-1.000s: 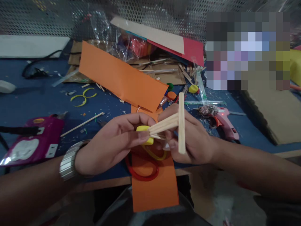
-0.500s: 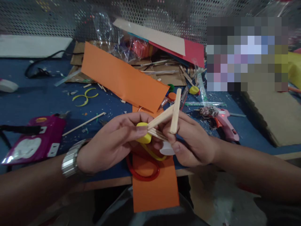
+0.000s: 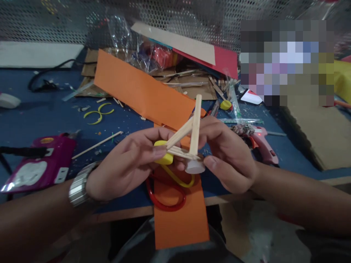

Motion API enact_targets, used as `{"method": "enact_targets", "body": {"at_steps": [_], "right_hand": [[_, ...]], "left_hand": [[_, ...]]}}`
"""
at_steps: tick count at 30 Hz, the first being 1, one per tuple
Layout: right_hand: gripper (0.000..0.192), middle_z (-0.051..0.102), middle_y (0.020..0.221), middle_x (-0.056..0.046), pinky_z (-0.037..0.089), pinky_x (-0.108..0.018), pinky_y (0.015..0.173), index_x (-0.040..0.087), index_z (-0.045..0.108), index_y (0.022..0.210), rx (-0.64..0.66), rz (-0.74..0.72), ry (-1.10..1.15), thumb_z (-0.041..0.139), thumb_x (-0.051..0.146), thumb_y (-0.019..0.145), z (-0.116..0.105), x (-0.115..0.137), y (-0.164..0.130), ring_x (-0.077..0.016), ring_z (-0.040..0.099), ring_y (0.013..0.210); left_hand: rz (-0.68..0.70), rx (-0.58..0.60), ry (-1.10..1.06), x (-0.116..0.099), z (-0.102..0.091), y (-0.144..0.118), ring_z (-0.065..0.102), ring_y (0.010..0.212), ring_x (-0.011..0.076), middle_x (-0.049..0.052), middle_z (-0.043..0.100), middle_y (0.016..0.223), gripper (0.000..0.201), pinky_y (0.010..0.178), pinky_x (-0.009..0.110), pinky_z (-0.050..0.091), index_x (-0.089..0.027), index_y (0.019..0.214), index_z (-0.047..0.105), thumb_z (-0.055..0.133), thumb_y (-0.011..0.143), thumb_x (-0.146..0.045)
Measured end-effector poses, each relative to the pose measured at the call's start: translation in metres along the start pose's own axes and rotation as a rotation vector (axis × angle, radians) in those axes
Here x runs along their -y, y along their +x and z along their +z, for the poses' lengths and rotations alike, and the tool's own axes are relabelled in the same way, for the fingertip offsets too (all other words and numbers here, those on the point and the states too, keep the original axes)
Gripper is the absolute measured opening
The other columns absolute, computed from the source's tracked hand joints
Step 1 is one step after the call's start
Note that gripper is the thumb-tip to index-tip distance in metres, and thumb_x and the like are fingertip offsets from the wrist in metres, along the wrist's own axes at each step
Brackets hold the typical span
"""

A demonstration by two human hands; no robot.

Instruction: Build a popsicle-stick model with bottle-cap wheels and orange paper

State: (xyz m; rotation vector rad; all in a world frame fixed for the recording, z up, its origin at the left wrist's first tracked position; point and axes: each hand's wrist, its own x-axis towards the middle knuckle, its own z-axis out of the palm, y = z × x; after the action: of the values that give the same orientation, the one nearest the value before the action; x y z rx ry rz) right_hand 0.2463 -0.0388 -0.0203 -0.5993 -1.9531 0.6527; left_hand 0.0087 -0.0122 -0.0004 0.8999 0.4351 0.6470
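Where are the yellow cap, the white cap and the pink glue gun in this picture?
yellow cap (image 3: 162,154): head view, on its side wall under the left thumb.
white cap (image 3: 195,167): head view, on its round side at the sticks' end.
pink glue gun (image 3: 263,144): head view, on its body, lying on the table.

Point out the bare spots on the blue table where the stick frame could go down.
Bare blue table lies between the yellow rings, magenta packet and black cable. Around the glue gun and orange paper it is crowded.
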Motion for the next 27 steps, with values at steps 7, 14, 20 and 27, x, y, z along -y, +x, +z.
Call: {"method": "enact_targets", "body": {"at_steps": [7, 14, 20, 27], "right_hand": [[0.019, 0.079, 0.1, -0.007, 0.064, -0.041, 0.087, 0.023, 0.073, 0.109, -0.003, -0.071, -0.167, 0.071, 0.015, 0.092, -0.0035, 0.004, 0.006, -0.0238, 0.076, 0.096], [0.008, 0.075, 0.096, -0.006, 0.06, -0.038, 0.086, 0.021, 0.069, 0.104, 0.024, -0.04, -0.216, 0.069, 0.015, 0.098, -0.003, 0.0049, 0.006, -0.0218, 0.072, 0.095], [0.004, 0.066, 0.099, -0.005, 0.055, -0.037, 0.087, 0.022, 0.058, 0.105, 0.083, 0.035, -0.141, 0.058, 0.018, 0.105, 0.0, 0.0008, 0.0048, -0.0209, 0.063, 0.095], [0.006, 0.06, 0.098, -0.006, 0.053, -0.04, 0.088, 0.022, 0.056, 0.101, 0.03, 0.09, -0.018, 0.055, 0.018, 0.106, 0.0009, -0.0018, 0.0025, -0.0218, 0.058, 0.093]], "left_hand": [[0.011, -0.01, 0.009, 0.0016, -0.0016, 0.0006, 0.075, 0.085, 0.0182, 0.007, 0.078, 0.091, 0.02, 0.082, 0.025, 0.063, -0.014, 0.101, 0.081, 0.081, 0.095, -0.033], [0.002, -0.037, 0.016, -0.0013, -0.0009, 0.0037, 0.074, 0.081, 0.0183, 0.008, 0.077, 0.087, 0.027, 0.079, 0.024, 0.062, -0.013, 0.097, 0.082, 0.088, 0.088, -0.038], [0.004, -0.08, 0.025, 0.0003, -0.0004, 0.0059, 0.073, 0.078, 0.0204, 0.009, 0.078, 0.087, 0.027, 0.075, 0.029, 0.061, -0.014, 0.09, 0.082, 0.092, 0.082, -0.038], [0.049, -0.124, 0.043, -0.0038, -0.0067, 0.0048, 0.074, 0.079, 0.0213, 0.009, 0.079, 0.085, 0.022, 0.076, 0.028, 0.061, -0.017, 0.093, 0.083, 0.088, 0.083, -0.035]]}}
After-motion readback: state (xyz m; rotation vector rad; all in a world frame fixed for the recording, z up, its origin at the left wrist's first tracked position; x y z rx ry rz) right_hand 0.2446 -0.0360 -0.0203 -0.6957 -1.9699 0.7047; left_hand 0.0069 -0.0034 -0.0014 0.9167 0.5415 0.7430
